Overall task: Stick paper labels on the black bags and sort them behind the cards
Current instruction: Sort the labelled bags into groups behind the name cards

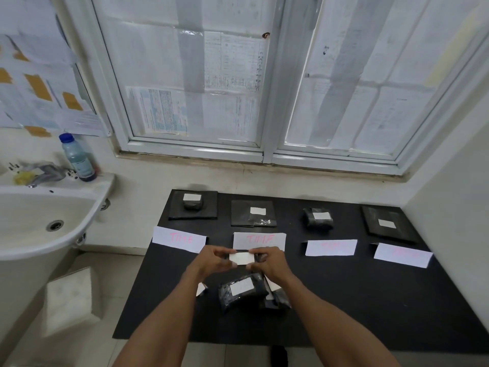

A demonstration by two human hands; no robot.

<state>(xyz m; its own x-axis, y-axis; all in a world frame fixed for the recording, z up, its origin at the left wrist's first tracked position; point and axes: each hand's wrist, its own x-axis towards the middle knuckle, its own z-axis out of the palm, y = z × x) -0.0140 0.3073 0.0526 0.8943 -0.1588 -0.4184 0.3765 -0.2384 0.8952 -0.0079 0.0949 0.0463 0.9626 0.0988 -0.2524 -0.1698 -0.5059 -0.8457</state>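
A small white paper label (pixel 240 258) is pinched at each end between both hands, the left hand (pixel 215 260) gripping its left edge and the right hand (pixel 267 262) its right edge, raised above the black table (pixel 357 300). Just below lies a black bag (pixel 242 290) already bearing a label, with more dark bags (pixel 276 299) touching it on the right. This looks like the labelling step; next, the label probably needs pressing flat onto an unlabelled bag. Farther back stand four folded white cards (pixel 259 241), two reading "TIME" in pink, each with a labelled bag (pixel 253 213) behind it. A white sink (pixel 39 221) with a bottle (pixel 78 157) sits left; a paper-covered window (pixel 201 75) fills the wall.
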